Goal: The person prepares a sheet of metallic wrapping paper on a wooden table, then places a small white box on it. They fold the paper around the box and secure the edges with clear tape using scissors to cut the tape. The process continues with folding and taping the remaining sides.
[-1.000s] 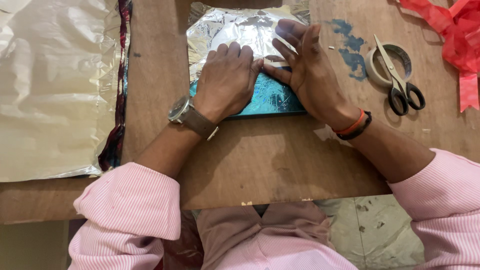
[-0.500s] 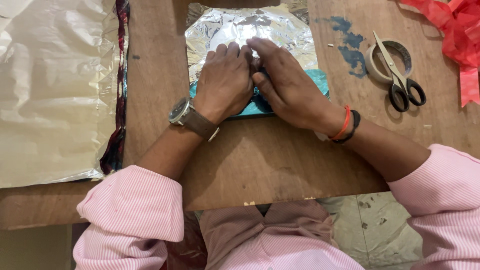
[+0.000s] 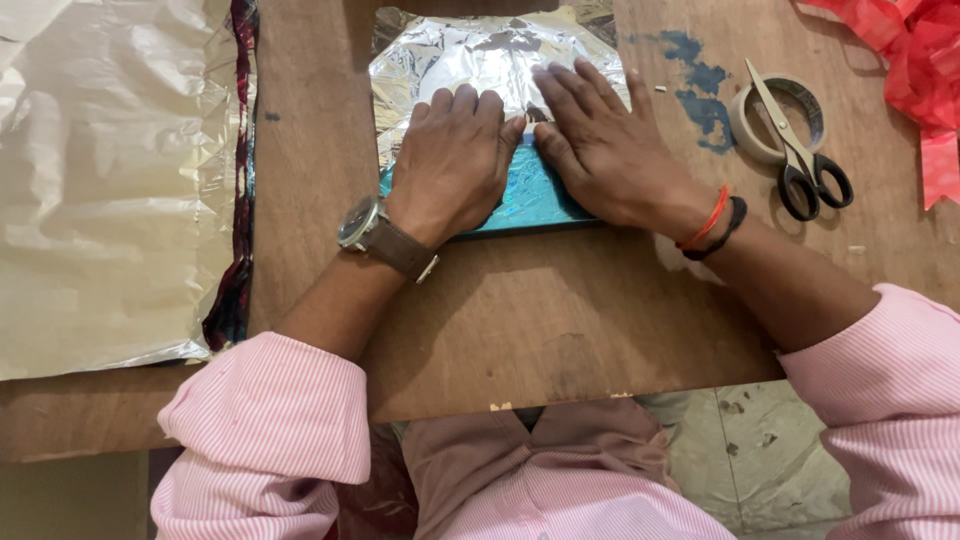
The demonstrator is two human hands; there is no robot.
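Foil (image 3: pixel 470 55) lies crinkled over a flat teal packet (image 3: pixel 535 195) near the bench's (image 3: pixel 560 320) far edge; it holds nothing you can see. Your left hand (image 3: pixel 450 165) presses down with fingers curled, and your right hand (image 3: pixel 600 150) lies flat, fingers spread, gripping nothing.

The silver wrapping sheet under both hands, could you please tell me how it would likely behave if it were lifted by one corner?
The silver wrapping sheet would probably flop and sag, as its surface is already full of fine wrinkles. It looks thin, so likely very light. Its glossy face may slide on the wooden table; the left hand and right hand press it flat over the teal box.
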